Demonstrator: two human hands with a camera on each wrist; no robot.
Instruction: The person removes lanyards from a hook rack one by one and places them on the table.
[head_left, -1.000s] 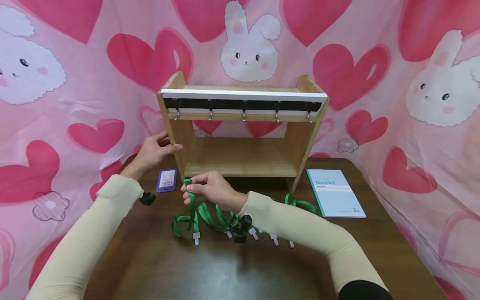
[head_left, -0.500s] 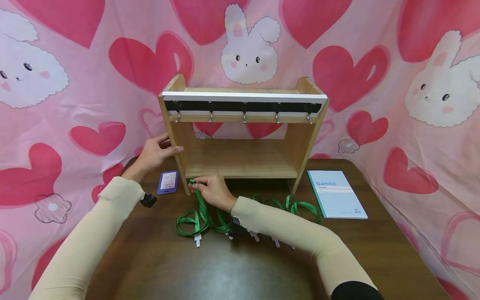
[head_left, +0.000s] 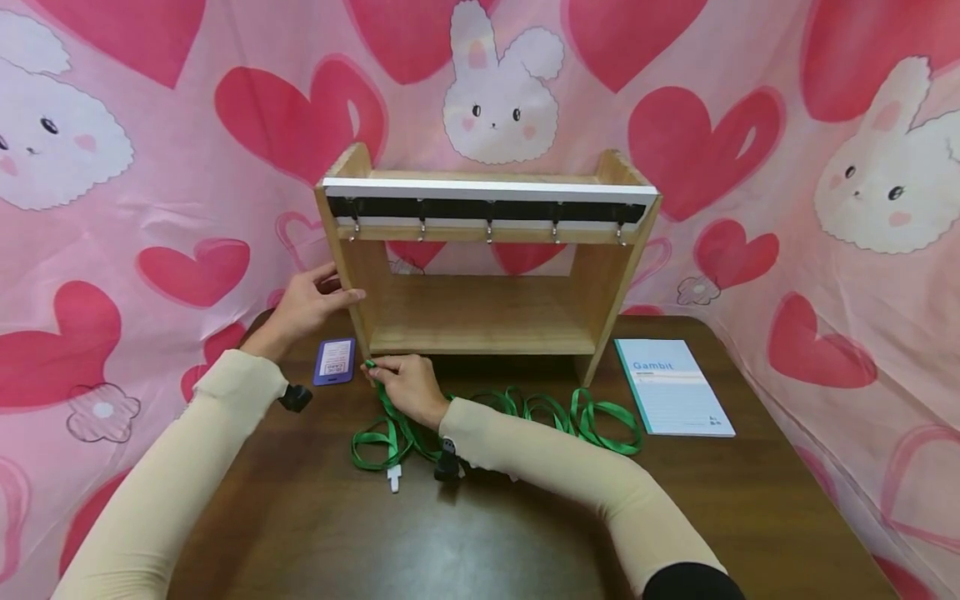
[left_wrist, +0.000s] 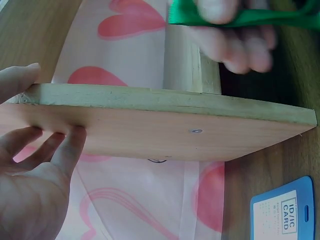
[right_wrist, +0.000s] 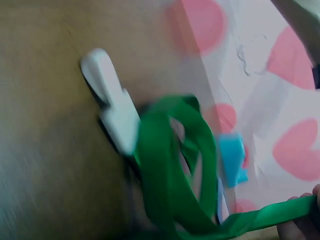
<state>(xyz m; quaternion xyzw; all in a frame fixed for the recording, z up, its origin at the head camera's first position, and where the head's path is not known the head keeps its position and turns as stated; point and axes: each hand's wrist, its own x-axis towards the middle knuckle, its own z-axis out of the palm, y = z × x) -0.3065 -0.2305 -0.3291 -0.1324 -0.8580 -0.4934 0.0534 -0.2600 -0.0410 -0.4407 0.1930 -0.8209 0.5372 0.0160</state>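
Note:
A wooden shelf (head_left: 480,317) stands at the back of the table. My left hand (head_left: 303,307) grips its left side panel (left_wrist: 150,125), with the thumb on the front edge and the fingers against the outer face. My right hand (head_left: 408,390) pinches one end of a green lanyard (right_wrist: 155,165) beside the shelf's front left foot. The lanyard's coiled part lies on the table, ending in a white plastic clip (head_left: 394,479). Other green lanyards (head_left: 607,417) lie in loops to the right, partly hidden by my right forearm. The right wrist view is blurred.
A black strip (head_left: 453,210) with several metal hooks runs across the shelf's upper front. Left of the shelf lies a blue ID card holder (head_left: 333,362). A Gambit notebook (head_left: 675,387) lies on the right. Heart-patterned cloth hangs behind the table.
My right hand has moved slightly left and down with the lanyard's end, after a small shift right. My left hand keeps its grip on the shelf.

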